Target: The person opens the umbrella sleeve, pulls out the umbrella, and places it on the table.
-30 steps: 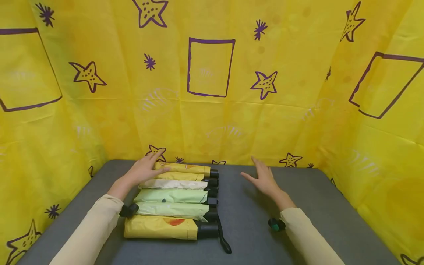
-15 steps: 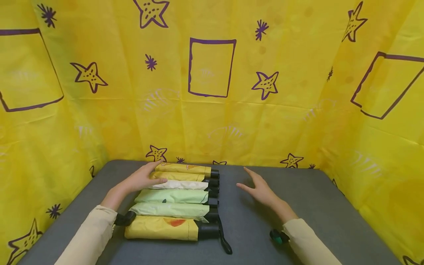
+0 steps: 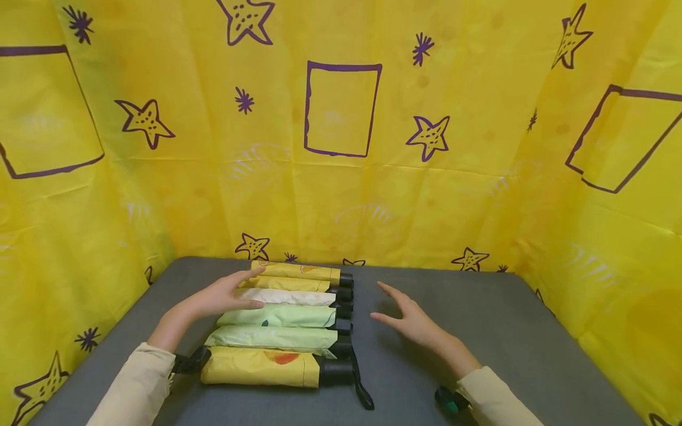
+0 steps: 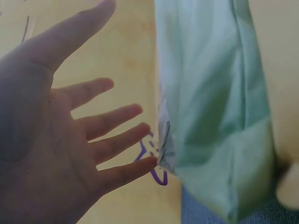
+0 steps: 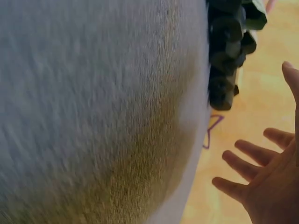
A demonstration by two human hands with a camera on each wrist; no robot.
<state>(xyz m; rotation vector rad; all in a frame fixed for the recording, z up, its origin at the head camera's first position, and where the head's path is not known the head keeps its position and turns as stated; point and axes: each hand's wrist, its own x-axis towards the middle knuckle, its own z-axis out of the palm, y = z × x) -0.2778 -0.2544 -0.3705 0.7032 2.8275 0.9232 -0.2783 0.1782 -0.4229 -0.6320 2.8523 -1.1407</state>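
Note:
Several folded umbrellas lie side by side on the grey table, handles pointing right. In the head view the farthest is a yellow umbrella [image 3: 295, 271], then another yellow one [image 3: 293, 284], a white umbrella [image 3: 298, 297], two pale green umbrellas [image 3: 303, 316] and a larger yellow umbrella [image 3: 261, 367] nearest. My left hand [image 3: 221, 296] hovers over their left ends, fingers spread, holding nothing. In the left wrist view a green umbrella [image 4: 219, 116] hangs large beside it. My right hand [image 3: 412, 319] is held above the table, right of the black handles [image 5: 226, 60], fingers extended and apart from them.
The grey table [image 3: 511, 331] reaches back to a yellow curtain [image 3: 341, 201] printed with purple stars and frames, which also closes off both sides. A black wrist strap [image 3: 362, 384] trails from the nearest umbrella's handle.
Both hands have drawn back toward the viewer and slightly left, the left along the umbrellas' ends, the right beside the handles. The umbrellas have stayed in place.

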